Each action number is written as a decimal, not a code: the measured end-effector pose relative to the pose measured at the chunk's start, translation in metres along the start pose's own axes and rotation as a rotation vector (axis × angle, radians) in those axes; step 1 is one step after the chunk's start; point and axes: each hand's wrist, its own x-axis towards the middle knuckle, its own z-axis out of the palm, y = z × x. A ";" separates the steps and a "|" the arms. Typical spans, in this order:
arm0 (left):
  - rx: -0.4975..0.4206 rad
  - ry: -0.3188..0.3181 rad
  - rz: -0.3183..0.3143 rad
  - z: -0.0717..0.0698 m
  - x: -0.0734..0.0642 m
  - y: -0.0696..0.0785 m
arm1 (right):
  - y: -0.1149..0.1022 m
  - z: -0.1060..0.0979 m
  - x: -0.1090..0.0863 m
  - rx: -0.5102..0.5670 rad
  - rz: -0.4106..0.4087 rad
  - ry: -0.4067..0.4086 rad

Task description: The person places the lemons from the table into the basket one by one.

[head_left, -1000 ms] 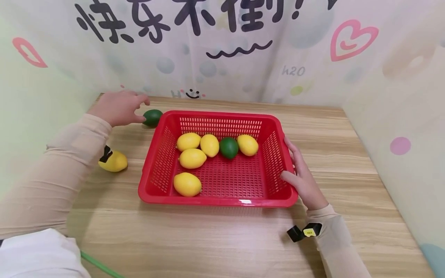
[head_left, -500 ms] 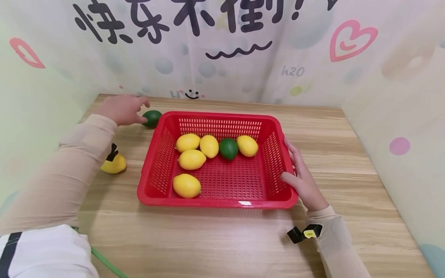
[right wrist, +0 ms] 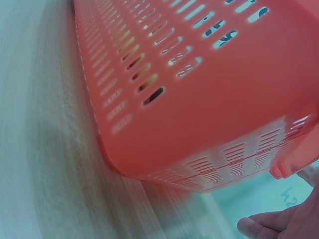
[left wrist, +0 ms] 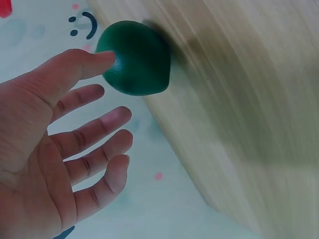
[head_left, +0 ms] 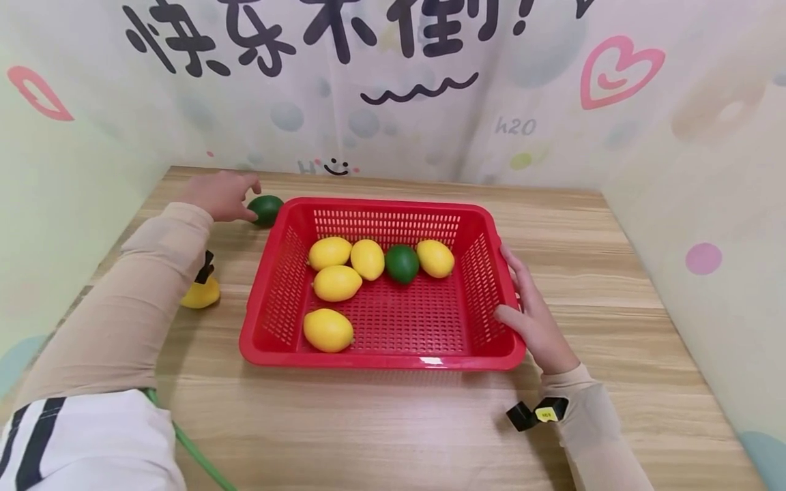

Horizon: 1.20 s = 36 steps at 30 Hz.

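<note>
Left hand reaches the green lime, fingers spread, only the thumb touching.
A nudge could roll it away; right hand rests flat against the red basket.

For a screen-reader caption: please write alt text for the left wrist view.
An open left hand touches a dark green lime with one fingertip; the lime rests on a wooden table near a pale printed wall.

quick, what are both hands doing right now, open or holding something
Left hand: open, fingers spread, thumb tip touching the green lime.
Right hand: open, straight fingers resting against the red basket.
</note>
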 end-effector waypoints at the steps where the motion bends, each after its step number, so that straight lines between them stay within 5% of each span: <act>1: -0.003 -0.002 0.001 0.001 0.001 -0.001 | 0.000 0.000 0.000 0.000 -0.001 -0.002; 18: -0.182 -0.021 0.020 0.017 0.019 -0.016 | -0.001 0.001 0.002 0.008 0.012 -0.003; 26: -0.187 -0.008 0.010 0.023 0.024 -0.015 | 0.000 0.001 0.002 0.002 0.008 -0.002; 36: -0.133 0.083 0.020 0.029 0.024 -0.009 | 0.000 0.000 0.001 0.005 0.003 0.001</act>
